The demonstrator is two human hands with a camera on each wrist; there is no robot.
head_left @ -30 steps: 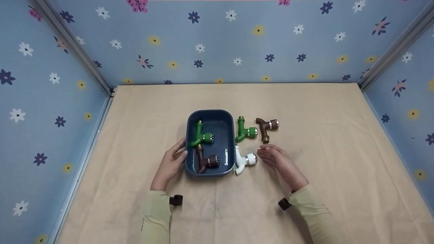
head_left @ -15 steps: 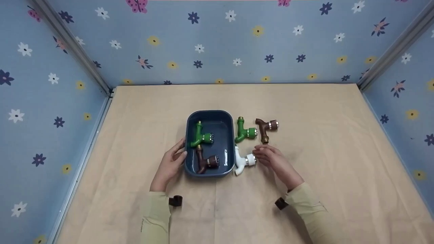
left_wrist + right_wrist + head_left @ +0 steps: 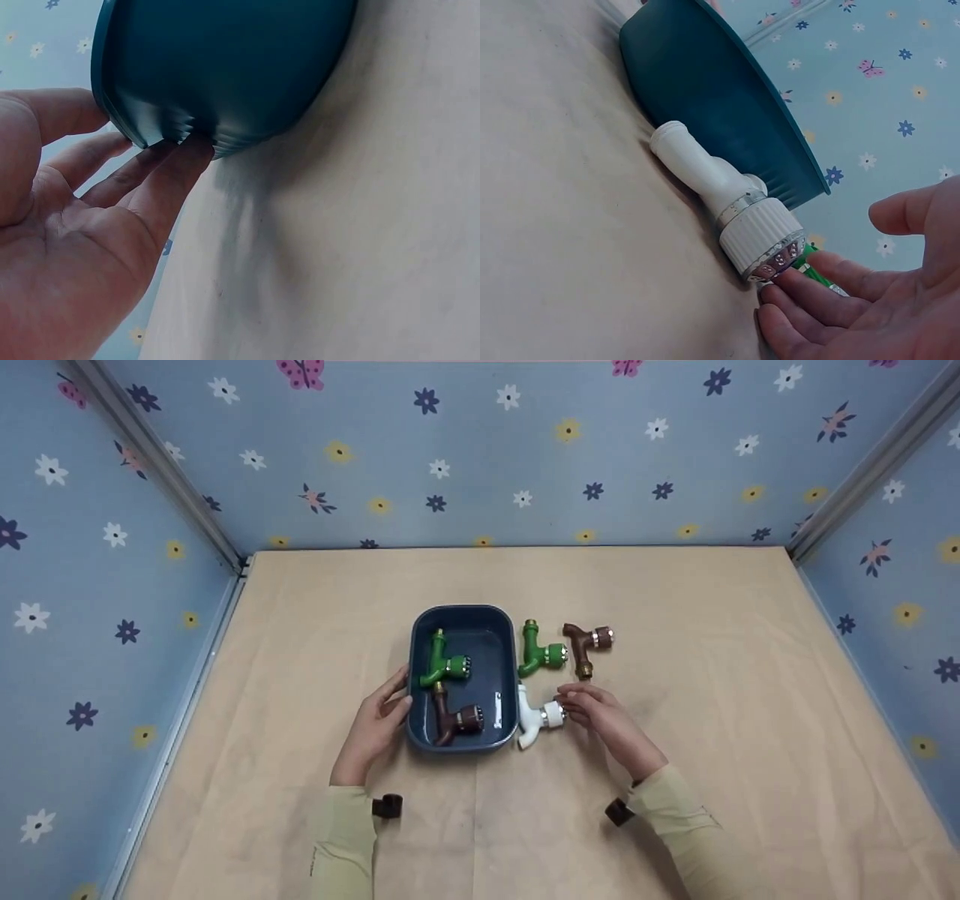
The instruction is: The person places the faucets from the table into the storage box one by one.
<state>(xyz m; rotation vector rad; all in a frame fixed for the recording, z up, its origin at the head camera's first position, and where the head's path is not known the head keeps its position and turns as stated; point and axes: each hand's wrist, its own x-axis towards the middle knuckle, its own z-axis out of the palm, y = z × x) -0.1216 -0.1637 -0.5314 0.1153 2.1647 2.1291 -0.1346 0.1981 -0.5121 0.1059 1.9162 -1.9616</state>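
1. I found the white tap (image 3: 529, 718) lying on its side on the tan cloth (image 3: 697, 660), just beside the blue tub's (image 3: 489, 656) right wall, knob pointing right.
2. The right hand (image 3: 613, 733) grasped nothing: its fingers reached out loosely to the knob's end, thumb held apart.
3. The left hand (image 3: 372, 737) lay against the tub's left outer side, fingers extended, not clenched.
4. Inside the tub I recorded the inner green tap (image 3: 438, 666) and, nearer the person, the inner brown tap (image 3: 445, 716).
5. Beyond the white tap lay the outer green tap (image 3: 532, 647), with the outer brown tap (image 3: 579, 649) to its right.
6. The right wrist view gave me the knob's ribbing and its metal cap (image 3: 778, 259); the left wrist view, the tub's ridged outer wall. Only the head view showed the tub's contents.
7. Cloth extended well behind the tub to the floral back panel (image 3: 480, 450), and broadly rightward past the outer brown tap.
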